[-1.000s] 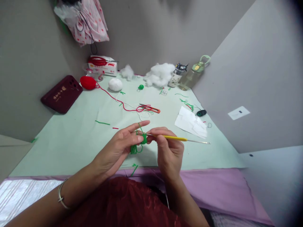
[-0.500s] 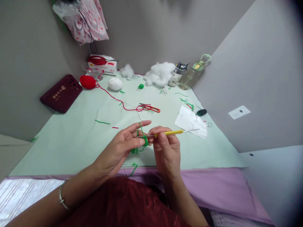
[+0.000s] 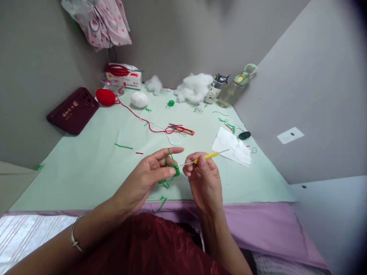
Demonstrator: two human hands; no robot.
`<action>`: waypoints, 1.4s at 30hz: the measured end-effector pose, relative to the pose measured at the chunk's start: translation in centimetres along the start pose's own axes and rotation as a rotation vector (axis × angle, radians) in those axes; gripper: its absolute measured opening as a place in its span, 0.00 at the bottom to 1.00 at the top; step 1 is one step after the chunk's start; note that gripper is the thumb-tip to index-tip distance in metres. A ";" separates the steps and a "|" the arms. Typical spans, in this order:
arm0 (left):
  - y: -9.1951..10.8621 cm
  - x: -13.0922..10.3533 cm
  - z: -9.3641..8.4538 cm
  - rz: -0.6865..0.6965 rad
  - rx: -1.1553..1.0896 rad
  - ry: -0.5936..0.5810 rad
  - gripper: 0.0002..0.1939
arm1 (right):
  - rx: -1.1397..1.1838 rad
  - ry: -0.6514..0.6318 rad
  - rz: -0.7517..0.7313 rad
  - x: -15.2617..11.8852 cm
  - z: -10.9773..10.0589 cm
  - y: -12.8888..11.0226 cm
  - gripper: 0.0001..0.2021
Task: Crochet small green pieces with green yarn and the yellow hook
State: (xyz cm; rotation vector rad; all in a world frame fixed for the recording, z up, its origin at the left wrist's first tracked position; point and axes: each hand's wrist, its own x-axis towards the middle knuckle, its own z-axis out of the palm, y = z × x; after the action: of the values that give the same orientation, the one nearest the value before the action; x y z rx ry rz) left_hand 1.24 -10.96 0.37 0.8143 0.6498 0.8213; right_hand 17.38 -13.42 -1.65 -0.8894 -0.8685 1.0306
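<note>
Between the thumb and fingers of my left hand is a small green crocheted piece; green yarn runs up over the outstretched index finger, and loose loops hang below. My right hand grips a crochet hook by its yellow handle. The hook's thin metal shaft points left, and its tip touches the green piece. Both hands are above the table's near part, a small gap apart.
Orange scissors lie beyond the hands among red and white yarn. White paper is at right. Red yarn, a white ball, stuffing, a pen cup and a bottle stand farther back.
My right hand has moved slightly right, drawing the hook back from the green piece so that less of its shaft overlaps the piece. The left hand is nearly still.
</note>
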 end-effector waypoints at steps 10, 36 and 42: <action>-0.6 -0.2 0.1 0.110 0.213 0.104 0.28 | -0.026 -0.014 -0.060 -0.7 0.2 1.0 0.09; -0.4 -0.8 -0.3 0.361 0.604 0.203 0.18 | -0.340 -0.102 -0.350 -1.5 -0.1 -0.3 0.11; -0.7 -0.9 0.4 0.344 0.466 0.260 0.20 | -0.866 -0.152 -0.797 -2.4 -0.6 0.5 0.17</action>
State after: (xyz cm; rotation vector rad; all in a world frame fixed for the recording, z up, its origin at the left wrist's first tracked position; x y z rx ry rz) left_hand 1.28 -12.14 0.17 1.2778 0.9689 1.1191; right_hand 17.09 -15.62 -2.75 -1.0221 -1.6744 -0.0177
